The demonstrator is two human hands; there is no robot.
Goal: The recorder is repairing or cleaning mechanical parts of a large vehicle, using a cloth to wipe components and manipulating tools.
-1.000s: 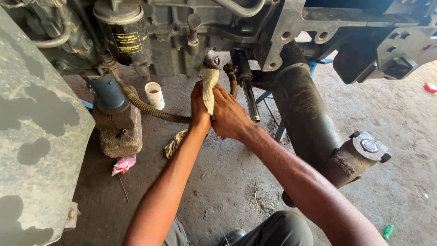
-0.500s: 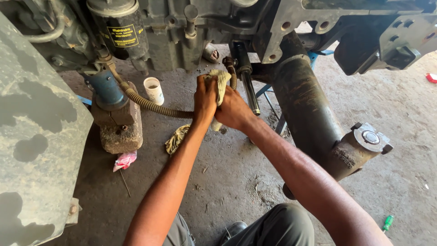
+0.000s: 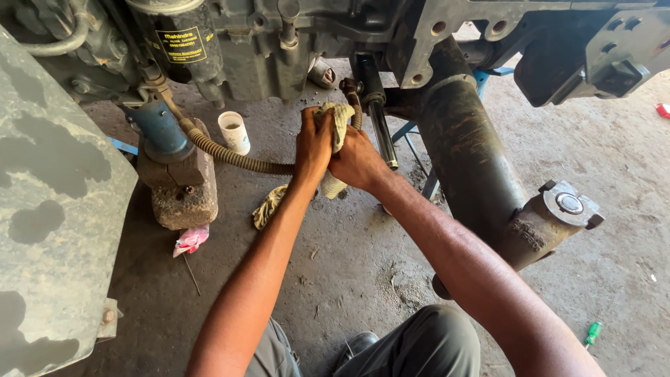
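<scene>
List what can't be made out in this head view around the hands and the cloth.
- Part under the cloth: wrapped, and covered by the left hand and right hand.
- End of the corrugated hose: hidden behind the left hand.
- Oil filter: top cut off by the upper edge.
- Green screwdriver: too small to show its tip.

A grimy, pale yellow rag (image 3: 336, 120) bunched over a ribbed hose end, gripped between the fingers of both hands, its tail hanging below
</scene>
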